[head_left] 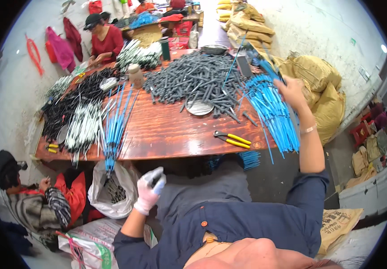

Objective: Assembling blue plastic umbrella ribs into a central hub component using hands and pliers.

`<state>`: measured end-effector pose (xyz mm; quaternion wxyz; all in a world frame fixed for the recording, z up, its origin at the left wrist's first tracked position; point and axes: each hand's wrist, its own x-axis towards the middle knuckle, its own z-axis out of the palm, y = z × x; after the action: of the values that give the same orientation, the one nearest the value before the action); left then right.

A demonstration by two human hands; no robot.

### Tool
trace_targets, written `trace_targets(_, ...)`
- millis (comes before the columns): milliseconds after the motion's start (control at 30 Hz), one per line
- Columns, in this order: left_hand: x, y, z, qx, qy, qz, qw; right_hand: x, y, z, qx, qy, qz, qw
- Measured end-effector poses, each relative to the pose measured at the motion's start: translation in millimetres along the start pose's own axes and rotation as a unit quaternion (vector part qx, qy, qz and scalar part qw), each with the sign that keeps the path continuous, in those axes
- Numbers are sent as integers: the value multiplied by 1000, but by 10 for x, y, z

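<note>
My right hand is raised over the right end of the table, its fingers closed around blue umbrella-like ribs, which are blurred and reach up and away to the left. Under it lies a big pile of blue ribs. My left hand, in a white glove with greyish fingertips, hovers over my lap in front of the table edge. Its fingers are curled together; whatever they hold, I cannot make out. Pliers with yellow handles rest on the table between my hands, left of the blue pile.
A heap of grey plastic parts covers the table's middle, with a metal dish at its near side. Further left are a blue rib bundle, white ribs and black ones. Co-workers sit left and far left. Yellow sacks stand right.
</note>
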<state>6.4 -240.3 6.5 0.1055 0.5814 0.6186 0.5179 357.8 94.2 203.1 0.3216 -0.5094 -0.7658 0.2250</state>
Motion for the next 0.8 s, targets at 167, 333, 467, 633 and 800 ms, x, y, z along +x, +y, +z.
trace_targets(167,738,271,197,-172,92,-76,978,-976,-345,908,36,-88,-212,973)
trace_targets(333,1024,321,388,-434,83,-158,883,-1454,-315,1754,250,-293,-55,921)
trace_targets(467,891,190,355,-463,129,-170,860,-1470,-275,2094,316,-309,-51,896)
trace_targets(633,862,8,389,-387,213,-182,879,-1341,-320,2194,278,-261,-49,923)
trace_targets(800,849,-145,315,-475,302,-173,808,-1005,-137,2096,199,-79,-69,974)
